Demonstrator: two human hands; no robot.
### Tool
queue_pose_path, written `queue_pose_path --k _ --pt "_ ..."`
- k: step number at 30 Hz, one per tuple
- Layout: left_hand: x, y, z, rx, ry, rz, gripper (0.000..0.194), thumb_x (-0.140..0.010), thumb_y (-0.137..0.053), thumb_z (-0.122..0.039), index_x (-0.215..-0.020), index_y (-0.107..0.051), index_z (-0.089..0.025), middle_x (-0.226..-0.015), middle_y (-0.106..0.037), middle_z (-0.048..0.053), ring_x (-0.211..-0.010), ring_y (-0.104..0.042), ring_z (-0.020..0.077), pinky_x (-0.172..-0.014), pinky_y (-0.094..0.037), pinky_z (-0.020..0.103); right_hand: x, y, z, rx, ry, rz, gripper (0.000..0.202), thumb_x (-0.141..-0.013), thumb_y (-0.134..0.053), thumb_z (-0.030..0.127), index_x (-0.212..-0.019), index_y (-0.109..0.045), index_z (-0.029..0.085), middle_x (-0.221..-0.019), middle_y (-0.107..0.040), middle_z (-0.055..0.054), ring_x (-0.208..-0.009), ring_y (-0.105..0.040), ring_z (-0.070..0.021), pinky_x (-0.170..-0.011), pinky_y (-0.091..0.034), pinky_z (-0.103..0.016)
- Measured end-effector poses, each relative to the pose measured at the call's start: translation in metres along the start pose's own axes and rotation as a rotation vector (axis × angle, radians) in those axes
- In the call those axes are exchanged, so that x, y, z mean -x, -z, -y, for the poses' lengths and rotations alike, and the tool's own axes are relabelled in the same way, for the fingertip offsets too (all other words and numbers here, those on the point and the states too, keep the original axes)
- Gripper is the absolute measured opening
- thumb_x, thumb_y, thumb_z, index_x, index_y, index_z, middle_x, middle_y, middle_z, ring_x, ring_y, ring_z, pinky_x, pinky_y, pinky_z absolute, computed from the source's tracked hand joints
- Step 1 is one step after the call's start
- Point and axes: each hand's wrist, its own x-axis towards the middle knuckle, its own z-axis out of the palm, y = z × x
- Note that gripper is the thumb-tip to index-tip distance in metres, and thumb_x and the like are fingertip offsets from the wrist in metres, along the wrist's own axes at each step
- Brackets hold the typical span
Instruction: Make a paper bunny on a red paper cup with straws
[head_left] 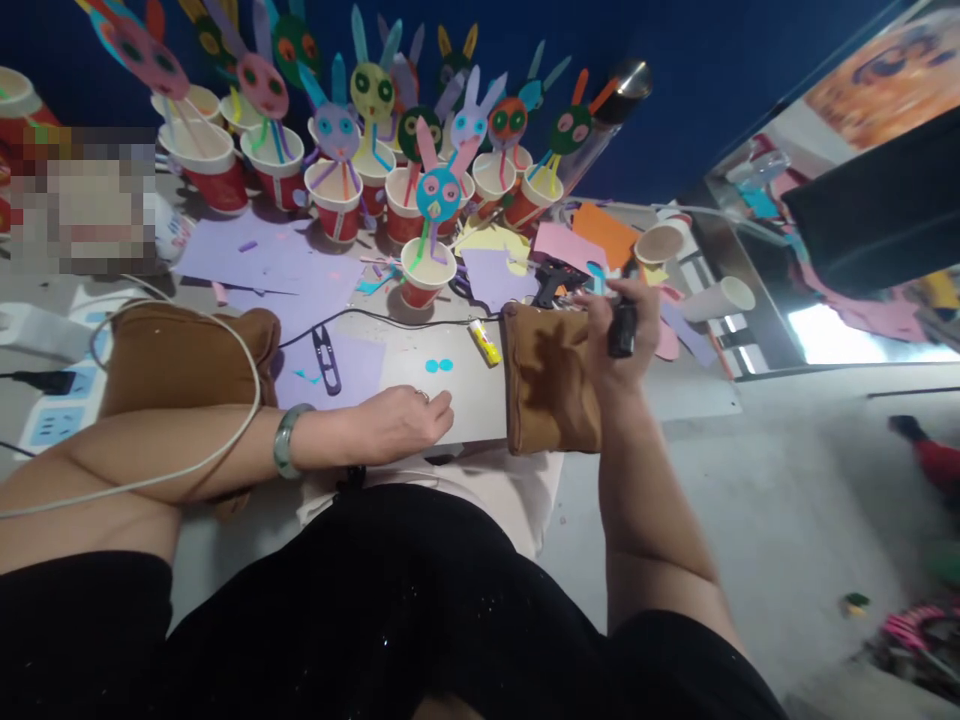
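My left hand (405, 422) rests near the table's front edge with its fingers curled closed; whether anything is in them I cannot make out. Just above it, two small blue paper discs (439, 366) lie side by side. My right hand (626, 325) is raised over the right brown cloth pad (553, 380), gripping a short black cylindrical object (622, 330) whose kind is unclear. Between the hands lies a yellow glue stick (485, 343). Black thread snips (326, 358) rest on purple paper (367, 362) left of centre. Behind the right pad is a black glue gun (556, 283).
Several red paper cups (335, 215) with paper rabbit figures (439, 192) line the back. Coloured paper scraps (262, 250) spread in front of them. A white cable (251, 400) crosses my left arm near a power strip (56, 430). Two cups (720, 298) lie on their sides at right.
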Motion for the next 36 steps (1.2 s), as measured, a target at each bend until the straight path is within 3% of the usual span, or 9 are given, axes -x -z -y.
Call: queue_pose_path --k 2,5,9,13,17,21,25,28,36 --pt "0.001 0.002 -0.003 -0.004 0.095 0.074 0.022 -0.097 -0.046 -0.012 -0.111 -0.062 -0.008 -0.121 -0.069 0.021 -0.058 -0.065 0.0160 -0.048 -0.040 0.031 0.025 -0.018 0.021 -0.244 0.006 0.133 0.053 -0.093 -0.057 0.062 -0.126 -0.057 0.021 -0.083 -0.070 -0.004 -0.046 -0.053 -0.0108 -0.043 -0.040 -0.026" --pt "0.000 0.009 -0.005 0.039 0.192 0.218 0.047 -0.102 -0.048 -0.038 -0.136 -0.051 -0.005 -0.149 -0.049 0.034 -0.065 -0.070 0.0193 -0.051 -0.044 0.032 0.054 -0.038 0.048 -0.448 -0.010 0.267 0.045 -0.094 -0.058 0.059 -0.126 -0.057 0.026 -0.086 -0.070 -0.001 -0.052 -0.059 -0.0113 -0.051 -0.049 -0.028" --pt "-0.004 0.018 -0.002 0.089 0.231 0.319 0.062 -0.103 -0.045 -0.048 -0.149 -0.040 -0.006 -0.157 -0.036 0.038 -0.077 -0.074 0.0245 -0.058 -0.050 0.033 0.077 -0.053 0.066 -0.587 -0.206 0.397 0.028 -0.094 -0.063 0.047 -0.111 -0.059 0.025 -0.082 -0.070 0.001 -0.056 -0.064 -0.0125 -0.057 -0.055 -0.030" --pt "-0.007 0.017 0.002 0.139 0.233 0.365 0.066 -0.102 -0.045 -0.051 -0.150 -0.040 -0.007 -0.160 -0.032 0.036 -0.081 -0.075 0.0272 -0.062 -0.052 0.035 0.095 -0.066 0.064 -0.432 -0.245 0.319 0.024 -0.091 -0.069 0.039 -0.108 -0.060 0.025 -0.076 -0.067 0.003 -0.051 -0.058 -0.0104 -0.052 -0.051 -0.027" --pt "-0.007 0.011 0.004 0.165 0.240 0.335 0.069 -0.101 -0.048 -0.054 -0.151 -0.040 -0.007 -0.159 -0.034 0.036 -0.079 -0.075 0.0272 -0.060 -0.052 0.036 0.110 -0.073 0.053 -0.250 -0.163 0.179 0.021 -0.091 -0.068 0.036 -0.107 -0.060 0.024 -0.083 -0.068 0.000 -0.066 -0.066 -0.0149 -0.063 -0.055 -0.032" --pt "-0.007 0.009 0.004 0.131 0.241 0.319 0.069 -0.102 -0.045 -0.055 -0.151 -0.041 -0.006 -0.157 -0.038 0.035 -0.079 -0.074 0.0272 -0.061 -0.051 0.037 0.117 -0.075 0.043 -0.194 -0.115 0.205 0.024 -0.091 -0.068 0.038 -0.107 -0.058 0.023 -0.084 -0.067 -0.001 -0.072 -0.068 -0.0180 -0.069 -0.057 -0.036" --pt "-0.009 0.007 0.005 0.100 0.221 0.227 0.067 -0.100 -0.051 -0.054 -0.143 -0.050 -0.002 -0.150 -0.052 0.029 -0.112 -0.068 0.0337 -0.087 -0.052 0.042 0.116 -0.077 0.041 -0.200 -0.115 0.251 0.024 -0.092 -0.066 0.038 -0.108 -0.058 0.023 -0.082 -0.067 0.000 -0.069 -0.066 -0.0170 -0.068 -0.057 -0.035" --pt "-0.009 0.001 0.006 0.077 0.182 0.121 0.067 -0.096 -0.057 -0.056 -0.134 -0.058 0.000 -0.142 -0.059 0.029 -0.134 -0.055 0.0376 -0.108 -0.042 0.046 0.114 -0.078 0.045 -0.190 -0.101 0.246 0.023 -0.092 -0.066 0.037 -0.109 -0.059 0.023 -0.087 -0.068 -0.001 -0.072 -0.068 -0.0171 -0.071 -0.059 -0.035" --pt "-0.006 -0.009 0.005 0.040 0.175 0.052 0.074 -0.093 -0.061 -0.060 -0.136 -0.058 0.001 -0.142 -0.058 0.031 -0.131 -0.058 0.0396 -0.115 -0.034 0.051 0.108 -0.073 0.053 -0.156 -0.082 0.282 0.023 -0.091 -0.066 0.032 -0.112 -0.063 0.025 -0.096 -0.074 -0.005 -0.083 -0.073 -0.0221 -0.079 -0.060 -0.041"
